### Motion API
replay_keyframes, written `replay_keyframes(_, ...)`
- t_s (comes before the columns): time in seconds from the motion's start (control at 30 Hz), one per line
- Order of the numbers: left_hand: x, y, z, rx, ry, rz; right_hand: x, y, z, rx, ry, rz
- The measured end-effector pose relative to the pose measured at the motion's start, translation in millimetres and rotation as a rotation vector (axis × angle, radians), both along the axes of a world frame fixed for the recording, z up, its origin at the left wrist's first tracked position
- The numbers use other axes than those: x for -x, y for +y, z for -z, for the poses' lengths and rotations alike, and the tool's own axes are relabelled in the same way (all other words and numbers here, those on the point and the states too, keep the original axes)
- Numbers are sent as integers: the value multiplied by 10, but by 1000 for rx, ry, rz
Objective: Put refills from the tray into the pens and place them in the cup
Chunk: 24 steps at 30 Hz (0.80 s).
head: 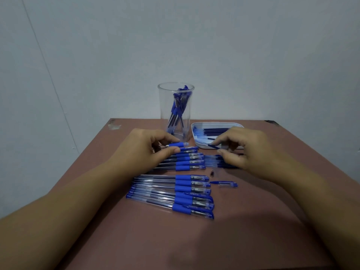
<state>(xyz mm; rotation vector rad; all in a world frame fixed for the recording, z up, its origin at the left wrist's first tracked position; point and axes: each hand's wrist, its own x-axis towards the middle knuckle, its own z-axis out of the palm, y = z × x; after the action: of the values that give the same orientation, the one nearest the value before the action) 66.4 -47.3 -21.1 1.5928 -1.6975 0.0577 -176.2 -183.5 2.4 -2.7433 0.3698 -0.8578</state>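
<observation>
Brown table (253, 221): matte top, worn, set against the wall. Far left corner carries a pale scuffed patch (115, 126), irregular in outline. Far right corner shows dark chipped damage (271, 122) at the edge. Wall (253, 45): plain, pale grey-blue, unmarked behind the table. A thin seam line (42, 55) runs diagonally down the wall's left portion toward the table's left side.

Cup (165, 106) stands at rear centre of table (253, 221), pens (176, 110) inside. Tray (218, 124) sits just right of cup, refills (212, 131) in it. Far row (187, 162) of pens lies before cup; near row (175, 191) before that. Cap (228, 184) lies right of near row.
</observation>
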Motion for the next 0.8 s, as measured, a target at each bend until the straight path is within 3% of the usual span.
replay_keyframes(0.67, 53, -1, -3, -25, 8, -7, -58, 36, 130, -67, 20, -3)
replay_keyframes(0.8, 47, 14, -31, -20, -80, -8, -45, 5, 145, -33, 47, -6)
